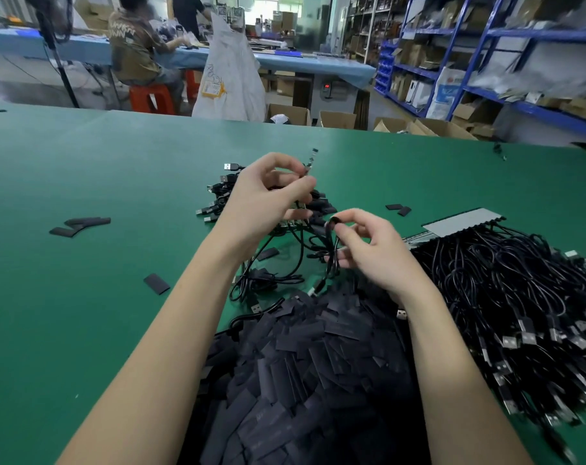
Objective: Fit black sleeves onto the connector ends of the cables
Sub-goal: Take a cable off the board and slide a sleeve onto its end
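Pinching a thin black cable (332,253), left hand (265,193) raised, fingers curled; right hand (368,253) pinches round sleeve (332,224); matte flat sleeves heaped (305,364).

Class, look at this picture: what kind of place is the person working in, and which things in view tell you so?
Most likely a small factory or assembly workshop. Clues: a long green work table heaped with loose black sleeves and bundled cables, blue storage racks stacked with cartons, and another worker seated at a bench behind.
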Tool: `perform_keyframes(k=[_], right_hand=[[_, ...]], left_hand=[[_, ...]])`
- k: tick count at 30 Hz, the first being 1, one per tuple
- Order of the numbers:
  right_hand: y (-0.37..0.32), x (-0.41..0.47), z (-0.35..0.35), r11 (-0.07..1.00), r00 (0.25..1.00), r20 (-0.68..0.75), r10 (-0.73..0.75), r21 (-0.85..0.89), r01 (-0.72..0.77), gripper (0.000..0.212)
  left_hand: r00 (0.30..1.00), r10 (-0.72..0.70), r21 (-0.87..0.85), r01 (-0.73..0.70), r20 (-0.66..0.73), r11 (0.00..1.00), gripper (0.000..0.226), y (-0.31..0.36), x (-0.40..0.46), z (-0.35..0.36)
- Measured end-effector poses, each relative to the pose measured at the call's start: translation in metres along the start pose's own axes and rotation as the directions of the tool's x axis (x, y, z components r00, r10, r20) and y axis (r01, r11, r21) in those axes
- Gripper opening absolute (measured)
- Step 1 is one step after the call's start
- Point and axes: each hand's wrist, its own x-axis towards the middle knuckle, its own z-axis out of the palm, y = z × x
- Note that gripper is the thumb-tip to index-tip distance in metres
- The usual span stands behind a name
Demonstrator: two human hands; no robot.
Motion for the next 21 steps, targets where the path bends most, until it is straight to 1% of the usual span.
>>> perform_keyframes(k=[2,3,4,5,6,7,8,9,10,11,12,14,16,18,21], right_hand=[[-0.002,-0.002,0.0,1.0,1.0,-0.008,0.01,0.003,-0.01,0.016],[-0.002,-0.003,0.001,0.999,0.999,-0.007,0.039,0.028,-0.038,0.017],[-0.002,-0.004,0.002,0.993,0.997,-0.005,0.083,0.081,-0.082,0.018],[-0.003,-0.005,0.004,0.978,0.991,0.003,0.136,0.159,-0.135,0.02],[-0.003,-0.005,0.005,0.95,0.983,0.024,0.181,0.254,-0.181,0.022],[-0.004,-0.005,0.005,0.912,0.977,0.056,0.206,0.352,-0.212,0.022],[-0.004,-0.005,0.005,0.871,0.973,0.089,0.215,0.433,-0.232,0.022],[-0.004,-0.005,0.005,0.836,0.97,0.113,0.217,0.492,-0.244,0.021],[-0.003,-0.005,0.004,0.811,0.968,0.126,0.216,0.529,-0.25,0.021],[-0.004,-0.005,0.003,0.797,0.967,0.133,0.217,0.548,-0.254,0.02],[-0.004,-0.006,0.003,0.799,0.966,0.133,0.22,0.544,-0.256,0.02],[-0.002,-0.006,0.002,0.855,0.968,0.114,0.224,0.453,-0.251,0.023],[-0.001,-0.006,0.003,0.906,0.971,0.097,0.219,0.35,-0.239,0.025],[-0.001,-0.005,0.004,0.921,0.973,0.106,0.207,0.314,-0.23,0.025],[-0.002,-0.005,0.007,0.928,0.975,0.122,0.184,0.304,-0.213,0.024]], left_hand=[[0.999,-0.032,0.025,0.033,-0.032,0.999,0.016,-0.006,0.001,-0.004],[0.998,-0.043,0.088,0.046,-0.035,0.995,0.021,-0.009,0.001,-0.005],[0.999,-0.024,0.222,0.031,-0.038,0.975,0.026,-0.014,0.002,-0.006],[0.999,0.035,0.411,-0.019,-0.031,0.911,0.033,-0.017,0.002,-0.008],[0.995,0.098,0.584,-0.077,-0.004,0.808,0.041,-0.02,0.002,-0.01],[0.992,0.122,0.676,-0.119,0.043,0.727,0.049,-0.023,0.002,-0.012],[0.993,0.073,0.692,-0.114,0.089,0.713,0.056,-0.025,0.002,-0.015],[0.992,-0.034,0.647,-0.055,0.125,0.761,0.059,-0.026,0.002,-0.018],[0.975,-0.154,0.565,0.035,0.163,0.824,0.058,-0.026,0.0,-0.02],[0.949,-0.241,0.477,0.119,0.203,0.871,0.053,-0.027,-0.001,-0.022],[0.935,-0.272,0.412,0.16,0.229,0.897,0.045,-0.029,-0.001,-0.024],[0.946,-0.231,0.334,0.147,0.227,0.931,0.026,-0.03,0.0,-0.026],[0.963,-0.188,0.295,0.126,0.191,0.947,0.017,-0.031,0.001,-0.025],[0.978,-0.169,0.294,0.128,0.12,0.947,0.014,-0.032,0.003,-0.024],[0.988,-0.151,0.272,0.145,0.001,0.951,0.016,-0.036,0.007,-0.023]])
